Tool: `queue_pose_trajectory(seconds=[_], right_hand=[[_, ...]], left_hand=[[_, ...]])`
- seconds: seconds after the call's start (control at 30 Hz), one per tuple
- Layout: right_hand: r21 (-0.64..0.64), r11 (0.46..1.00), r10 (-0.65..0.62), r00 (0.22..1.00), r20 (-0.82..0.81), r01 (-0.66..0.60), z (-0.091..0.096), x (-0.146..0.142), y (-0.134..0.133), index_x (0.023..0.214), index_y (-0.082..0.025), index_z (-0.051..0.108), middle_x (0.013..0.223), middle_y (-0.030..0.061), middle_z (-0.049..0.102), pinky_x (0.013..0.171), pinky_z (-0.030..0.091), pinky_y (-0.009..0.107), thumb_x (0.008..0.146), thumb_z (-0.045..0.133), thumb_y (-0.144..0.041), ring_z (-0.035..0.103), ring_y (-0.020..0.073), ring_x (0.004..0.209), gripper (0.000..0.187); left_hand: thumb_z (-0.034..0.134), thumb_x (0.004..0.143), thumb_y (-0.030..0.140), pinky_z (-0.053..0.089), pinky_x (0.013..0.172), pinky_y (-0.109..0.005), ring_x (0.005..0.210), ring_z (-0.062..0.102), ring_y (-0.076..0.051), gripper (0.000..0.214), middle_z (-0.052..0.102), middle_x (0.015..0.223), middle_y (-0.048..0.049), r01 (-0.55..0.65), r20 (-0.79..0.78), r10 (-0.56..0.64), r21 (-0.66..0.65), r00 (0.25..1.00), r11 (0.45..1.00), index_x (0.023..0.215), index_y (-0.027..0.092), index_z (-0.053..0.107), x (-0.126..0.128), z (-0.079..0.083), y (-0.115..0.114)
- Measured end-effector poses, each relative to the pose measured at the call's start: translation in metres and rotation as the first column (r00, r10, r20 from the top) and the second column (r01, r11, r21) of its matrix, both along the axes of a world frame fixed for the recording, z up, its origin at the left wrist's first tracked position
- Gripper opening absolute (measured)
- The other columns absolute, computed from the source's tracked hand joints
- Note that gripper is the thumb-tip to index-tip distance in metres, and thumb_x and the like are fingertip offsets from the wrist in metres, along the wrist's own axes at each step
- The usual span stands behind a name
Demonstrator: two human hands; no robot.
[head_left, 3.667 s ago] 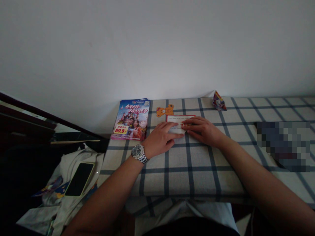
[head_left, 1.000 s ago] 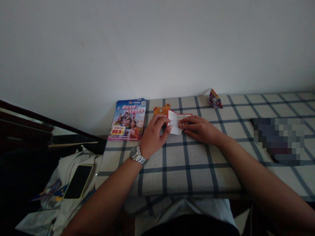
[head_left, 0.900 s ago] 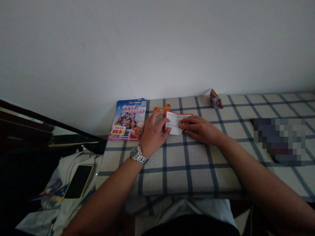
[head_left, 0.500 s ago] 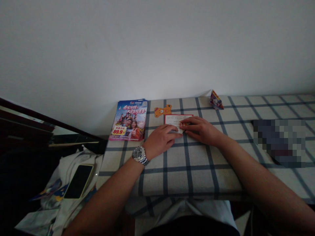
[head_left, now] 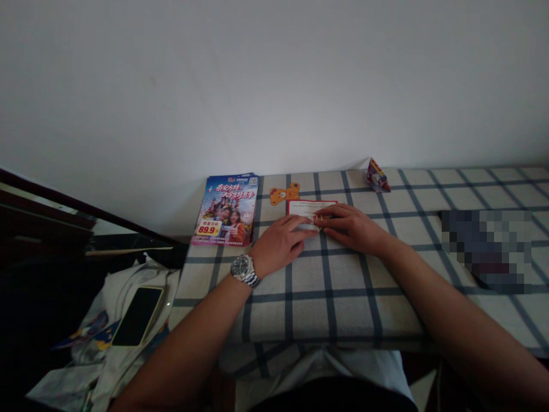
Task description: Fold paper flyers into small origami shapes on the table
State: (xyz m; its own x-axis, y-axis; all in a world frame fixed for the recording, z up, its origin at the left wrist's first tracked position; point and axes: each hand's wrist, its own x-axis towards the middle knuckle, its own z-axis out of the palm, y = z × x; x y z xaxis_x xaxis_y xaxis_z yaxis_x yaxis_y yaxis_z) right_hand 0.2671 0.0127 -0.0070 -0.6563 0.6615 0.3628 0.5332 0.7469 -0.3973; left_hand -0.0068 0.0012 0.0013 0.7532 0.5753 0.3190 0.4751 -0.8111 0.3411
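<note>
A small white paper with a red edge (head_left: 305, 207) lies flat on the checked tablecloth (head_left: 334, 286). My left hand (head_left: 281, 241), with a metal watch on its wrist, rests palm down on the paper's near left part, fingers stretched over it. My right hand (head_left: 351, 228) lies flat on the paper's right end, its fingertips pressing along the fold. Both hands cover the paper's near half.
A stack of colourful flyers (head_left: 226, 209) lies left of the paper, with an orange bear cut-out (head_left: 285, 193) behind it. A folded paper triangle (head_left: 377, 175) stands by the wall. A phone (head_left: 138, 315) rests on clothes at lower left. A blurred patch (head_left: 489, 247) lies at right.
A second ago my left hand held the paper's left flap raised; it has since laid the flap down and now presses it flat. My right hand stayed in place.
</note>
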Motion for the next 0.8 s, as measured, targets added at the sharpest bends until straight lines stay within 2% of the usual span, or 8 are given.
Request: queue_pose_trajectory(seconds=[0.3,0.8], right_hand=[[-0.007,1.0,0.0,1.0,-0.018,0.0,0.0019,-0.0006,0.0003,0.134,-0.033,0.071,0.136,0.0075,0.07,0.116,0.046,0.059,0.1,0.062,-0.023,0.065,0.0299,0.127,0.037],[0.011,1.0,-0.014,1.0,-0.002,0.014,0.0037,-0.0021,-0.002,0.135,-0.032,0.07,0.136,0.0078,0.07,0.116,0.046,0.059,0.102,0.059,-0.023,0.065,0.0294,0.128,0.036]], left_hand=[[0.056,0.096,0.005,0.051,0.114,-0.051,0.129,0.059,-0.024,0.045,0.062,0.141,-0.0063,0.017,0.023,-0.016,-0.052,1.0,0.998,0.132,0.028,0.068,-0.0043,0.0023,0.0034],[0.062,0.092,0.008,0.054,0.111,-0.048,0.129,0.059,-0.025,0.046,0.061,0.142,-0.0037,-0.033,-0.037,0.032,-0.031,0.999,0.999,0.131,0.032,0.07,-0.0017,0.0051,0.0003]])
